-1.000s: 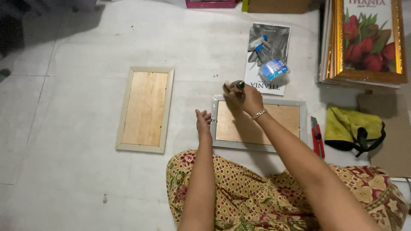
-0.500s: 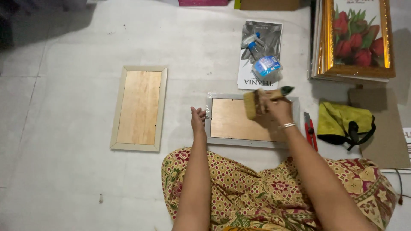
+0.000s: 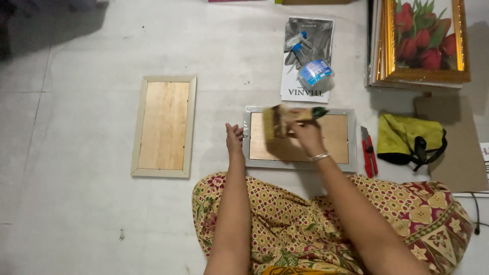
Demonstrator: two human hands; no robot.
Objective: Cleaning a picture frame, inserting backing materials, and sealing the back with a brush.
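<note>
A grey picture frame (image 3: 351,137) lies face down on the floor in front of my knees, its brown backing board showing. My right hand (image 3: 304,133) grips a wide paintbrush (image 3: 277,121) with a green-tipped handle, its bristles resting on the left part of the backing board. My left hand (image 3: 235,138) rests flat on the floor, fingers against the left edge of this frame. A second, cream-coloured frame (image 3: 164,126) lies face down further left, apart from both hands.
A clear spray bottle (image 3: 311,69) lies on a magazine (image 3: 308,58) behind the grey frame. Red pliers (image 3: 368,151) and a yellow-green bag (image 3: 410,140) lie to the right. Gold-framed tulip pictures (image 3: 423,43) are stacked at the top right, brown cardboard (image 3: 461,147) below them.
My right hand has come down from above the frame's top edge and swept the brush left across the backing board. My left hand stayed at the frame's left edge.
</note>
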